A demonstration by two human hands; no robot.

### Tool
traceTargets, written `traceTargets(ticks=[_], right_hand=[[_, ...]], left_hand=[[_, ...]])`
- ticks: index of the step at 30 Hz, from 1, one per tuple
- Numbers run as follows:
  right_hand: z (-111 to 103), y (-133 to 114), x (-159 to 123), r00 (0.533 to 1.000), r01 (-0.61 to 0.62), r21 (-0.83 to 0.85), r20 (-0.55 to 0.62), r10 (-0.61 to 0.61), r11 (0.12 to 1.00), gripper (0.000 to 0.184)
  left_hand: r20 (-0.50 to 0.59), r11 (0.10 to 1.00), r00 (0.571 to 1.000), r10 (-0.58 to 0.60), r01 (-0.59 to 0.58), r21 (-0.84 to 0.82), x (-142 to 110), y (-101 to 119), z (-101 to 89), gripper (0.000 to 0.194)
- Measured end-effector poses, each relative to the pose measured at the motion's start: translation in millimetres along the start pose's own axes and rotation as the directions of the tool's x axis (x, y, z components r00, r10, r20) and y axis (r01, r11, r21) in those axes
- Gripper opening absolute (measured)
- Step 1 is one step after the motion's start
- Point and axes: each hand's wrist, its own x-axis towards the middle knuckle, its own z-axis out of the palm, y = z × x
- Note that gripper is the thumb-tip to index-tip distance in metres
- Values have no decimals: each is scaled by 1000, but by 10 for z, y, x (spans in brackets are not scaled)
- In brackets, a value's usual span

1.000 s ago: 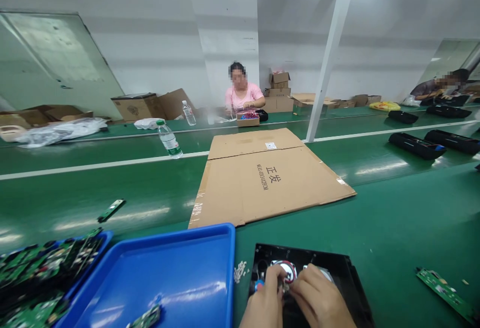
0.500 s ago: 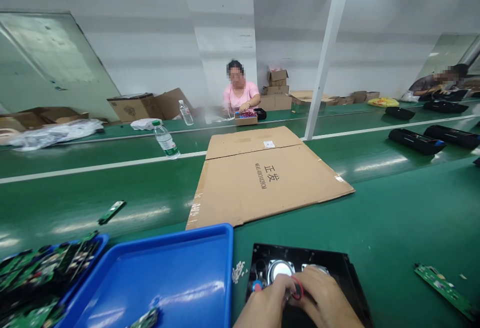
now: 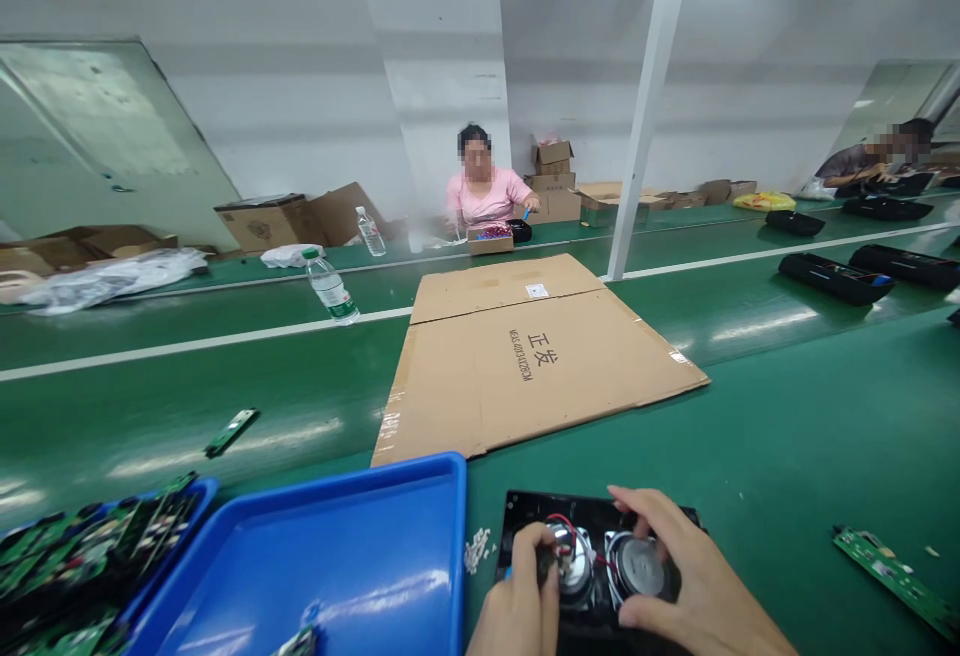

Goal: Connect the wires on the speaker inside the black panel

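Observation:
A black plastic housing point(image 3: 525, 511) lies on the green bench at the bottom centre, with two round silver speaker drivers point(image 3: 637, 566) and red and black wires inside it. My left hand point(image 3: 521, 606) pinches a small dark part beside the left driver. My right hand point(image 3: 694, 586) curls over the right driver, thumb under it and fingers spread along the housing's far edge. A small pile of white screws point(image 3: 477, 548) sits just left of the housing.
A blue tray point(image 3: 337, 556) sits at left, beside a second tray of green circuit boards point(image 3: 82, 556). Flat cardboard point(image 3: 532, 361) lies ahead. A loose board point(image 3: 892, 581) is at right, another point(image 3: 231, 432) at left. Water bottle point(image 3: 328, 286), black housings point(image 3: 832, 278), two seated people beyond.
My hands were pressed together over the left driver; now they have parted. The right hand has shifted right onto the second driver, and the red and black wires show.

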Motion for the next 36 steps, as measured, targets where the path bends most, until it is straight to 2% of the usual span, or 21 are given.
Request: traceTargets(ticks=[3, 5, 7, 11, 13, 14, 16, 18, 20, 22, 25, 28, 31, 36], right_hand=[[-5, 90, -2, 997, -75, 81, 14, 74, 994, 51], [56, 86, 3, 997, -72, 136, 45, 66, 988, 37], [139, 37, 7, 997, -35, 159, 78, 23, 987, 31], [309, -37, 8, 971, 208, 74, 108, -216, 975, 19], [382, -17, 3, 945, 321, 25, 55, -322, 947, 14], [408, 4, 1, 940, 340, 13, 8, -340, 940, 12], [426, 49, -4, 949, 306, 21, -90, -303, 952, 11], [390, 77, -6, 971, 209, 50, -126, -201, 977, 14], [316, 73, -1, 987, 141, 74, -88, -135, 987, 16], [247, 38, 11, 983, 186, 62, -13, -185, 981, 13], [215, -42, 38, 921, 386, -51, 72, -382, 921, 11], [249, -99, 59, 845, 528, -206, 28, -534, 824, 16], [278, -99, 55, 798, 575, -319, 17, -602, 753, 22], [286, -24, 23, 770, 612, -420, 123, -626, 671, 26]], left_hand=[[-55, 998, 997, -47, 46, -31, -10, 11, -11, 34], [-85, 998, 995, -50, 47, -42, -19, 12, -11, 33], [-110, 998, 994, -21, 14, -62, -22, -3, 0, 32], [-114, 995, 993, 36, -46, -88, -14, -48, 30, 33], [-94, 997, 995, 36, -43, -65, -14, -46, 27, 35], [-83, 998, 996, 27, -31, -51, -19, -35, 18, 35], [-57, 999, 998, 0, -2, -34, -36, 4, -13, 36], [-41, 999, 999, -18, 17, -34, -58, 53, -54, 38], [-36, 999, 999, -26, 25, -38, -76, 94, -90, 38], [-33, 999, 999, -24, 23, -31, -84, 117, -110, 39], [18, 1000, 1000, -10, 10, -3, -83, 125, -115, 41], [81, 1000, 997, 1, -1, 3, -86, 132, -121, 44], [101, 1000, 995, 3, -1, -19, -101, 155, -142, 45], [86, 998, 996, -21, 26, -62, -118, 202, -170, 43]])
